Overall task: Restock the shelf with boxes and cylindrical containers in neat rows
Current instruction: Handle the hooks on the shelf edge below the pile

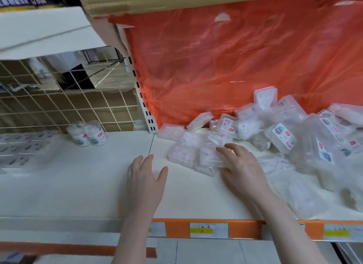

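A heap of clear plastic boxes (284,130) with small labels lies on the right part of the white shelf (94,185), some still in a clear bag. A few boxes (196,151) lie flat at the heap's left edge. My right hand (241,165) rests with spread fingers on the nearest of these flat boxes; whether it grips one I cannot tell. My left hand (145,175) hovers open just above the bare shelf, left of the boxes. Two clear cylindrical containers (87,133) stand upright side by side at the back left.
A red plastic sheet (225,63) covers the back wall behind the heap. Wire mesh (59,106) backs the left section. A cardboard edge (157,0) hangs overhead. The shelf's front lip carries orange strips with price tags (208,230). Blurred packets (19,145) lie at far left.
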`<act>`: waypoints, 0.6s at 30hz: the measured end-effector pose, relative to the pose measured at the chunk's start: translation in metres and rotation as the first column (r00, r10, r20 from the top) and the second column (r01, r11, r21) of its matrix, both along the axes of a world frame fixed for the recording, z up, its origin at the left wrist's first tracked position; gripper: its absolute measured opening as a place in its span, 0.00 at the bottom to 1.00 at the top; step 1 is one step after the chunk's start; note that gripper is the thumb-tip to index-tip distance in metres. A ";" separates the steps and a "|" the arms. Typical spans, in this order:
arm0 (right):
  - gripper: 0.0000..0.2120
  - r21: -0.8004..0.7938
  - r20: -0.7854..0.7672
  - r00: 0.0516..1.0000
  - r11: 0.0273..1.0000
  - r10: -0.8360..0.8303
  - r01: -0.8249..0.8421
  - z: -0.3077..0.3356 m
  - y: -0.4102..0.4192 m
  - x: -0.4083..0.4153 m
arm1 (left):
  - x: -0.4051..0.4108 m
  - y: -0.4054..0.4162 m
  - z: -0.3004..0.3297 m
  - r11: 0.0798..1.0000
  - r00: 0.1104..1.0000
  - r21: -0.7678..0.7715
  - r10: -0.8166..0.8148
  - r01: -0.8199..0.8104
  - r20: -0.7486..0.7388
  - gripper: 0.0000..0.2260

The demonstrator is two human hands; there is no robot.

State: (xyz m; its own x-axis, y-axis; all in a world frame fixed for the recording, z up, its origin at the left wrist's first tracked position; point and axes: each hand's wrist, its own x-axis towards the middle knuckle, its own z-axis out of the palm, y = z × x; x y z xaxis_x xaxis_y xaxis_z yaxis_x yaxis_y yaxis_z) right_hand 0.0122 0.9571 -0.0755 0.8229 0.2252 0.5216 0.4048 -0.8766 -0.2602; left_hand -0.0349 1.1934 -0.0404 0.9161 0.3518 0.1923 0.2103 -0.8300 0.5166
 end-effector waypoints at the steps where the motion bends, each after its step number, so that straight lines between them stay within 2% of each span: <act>1: 0.32 -0.001 0.002 1.000 1.000 0.004 -0.004 0.000 0.000 0.000 | 0.000 0.000 -0.001 1.000 1.000 -0.002 -0.004 0.004 -0.001 0.23; 8: 0.30 -0.022 0.061 0.998 1.000 0.003 -0.002 0.000 -0.001 -0.009 | 0.004 0.005 -0.001 0.999 0.999 -0.008 -0.038 0.038 0.012 0.23; 18: 0.30 -0.066 0.048 0.999 0.998 0.006 -0.003 0.005 0.003 -0.008 | 0.010 0.010 -0.002 0.986 0.986 0.014 -0.164 0.164 0.023 0.24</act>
State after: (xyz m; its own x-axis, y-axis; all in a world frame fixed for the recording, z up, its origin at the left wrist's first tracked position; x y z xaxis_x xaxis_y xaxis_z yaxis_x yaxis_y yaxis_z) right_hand 0.0043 0.9597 -0.0700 0.7961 0.2643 0.5443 0.4197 -0.8892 -0.1821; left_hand -0.0252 1.2037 -0.0427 0.9563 0.1948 0.2182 0.0587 -0.8586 0.5093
